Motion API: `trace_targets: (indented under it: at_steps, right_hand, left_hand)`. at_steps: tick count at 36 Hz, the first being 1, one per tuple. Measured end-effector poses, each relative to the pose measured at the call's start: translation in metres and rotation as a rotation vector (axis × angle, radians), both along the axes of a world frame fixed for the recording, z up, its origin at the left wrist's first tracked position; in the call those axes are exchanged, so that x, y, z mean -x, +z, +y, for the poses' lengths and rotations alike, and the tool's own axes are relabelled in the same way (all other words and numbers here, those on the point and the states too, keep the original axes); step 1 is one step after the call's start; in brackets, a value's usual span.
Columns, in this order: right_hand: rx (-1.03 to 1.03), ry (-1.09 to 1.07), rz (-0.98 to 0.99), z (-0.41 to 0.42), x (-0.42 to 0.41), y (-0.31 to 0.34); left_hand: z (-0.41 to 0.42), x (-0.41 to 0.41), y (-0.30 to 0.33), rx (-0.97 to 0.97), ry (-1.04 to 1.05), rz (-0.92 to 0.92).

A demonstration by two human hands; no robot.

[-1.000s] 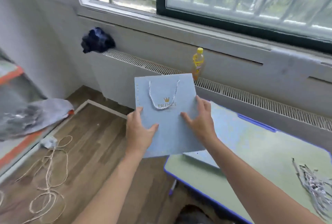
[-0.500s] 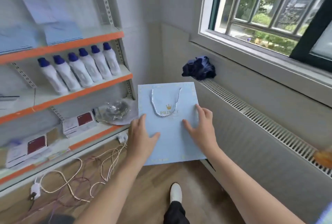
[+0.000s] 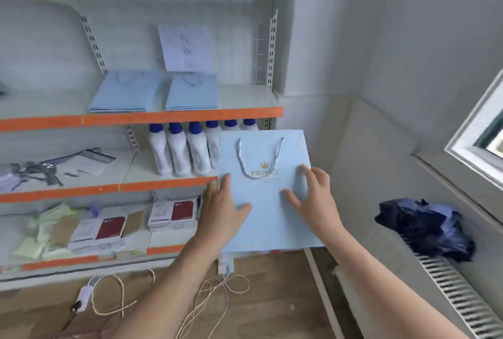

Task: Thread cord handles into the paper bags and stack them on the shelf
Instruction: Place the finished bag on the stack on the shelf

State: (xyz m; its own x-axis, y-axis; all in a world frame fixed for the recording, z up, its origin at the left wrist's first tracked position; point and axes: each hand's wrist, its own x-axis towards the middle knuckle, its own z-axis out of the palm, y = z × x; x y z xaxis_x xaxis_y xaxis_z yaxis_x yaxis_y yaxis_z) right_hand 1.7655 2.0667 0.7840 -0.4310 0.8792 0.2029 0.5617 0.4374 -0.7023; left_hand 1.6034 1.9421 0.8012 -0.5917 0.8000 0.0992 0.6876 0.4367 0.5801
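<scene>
From the head view, a flat pale-blue paper bag (image 3: 268, 197) is held before the orange-edged shelf (image 3: 141, 118), hiding some blue-capped white bottles (image 3: 178, 152). The left hand (image 3: 221, 209) and right hand (image 3: 313, 201) grip its side edges. A twisted cord handle (image 3: 260, 159) loops over gold "PRINCE" lettering. Two bag stacks (image 3: 155, 92) lie above.

— What do I count from here? Paper bags first.

— One light blue paper bag (image 3: 268, 197) with one cord handle (image 3: 260, 159) showing. I also see two stacks of bags (image 3: 126, 92) (image 3: 192, 92) on the shelf (image 3: 141, 119); I can't count the bags in each.

— Bottles?

— Six blue-capped white bottles (image 3: 178, 149), some partly hidden.

— Hands?

— Two: left hand (image 3: 221, 210), right hand (image 3: 313, 201).

— Anything else?

— One dark blue cloth bundle (image 3: 427, 228), one paper sign (image 3: 186, 47).
</scene>
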Motion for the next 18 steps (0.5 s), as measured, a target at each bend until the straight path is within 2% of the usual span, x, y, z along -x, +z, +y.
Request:
trace_targets:
  at_steps: [13, 18]
  right_hand:
    - [-0.067, 0.102, -0.078, 0.156, 0.189, 0.028]
    - [-0.047, 0.158, -0.178, 0.199, 0.261, 0.028]
  left_hand:
    - [0.150, 0.182, 0.020, 0.014, 0.105, -0.029]
    - [0.192, 0.262, 0.028, 0.026, 0.130, -0.001]
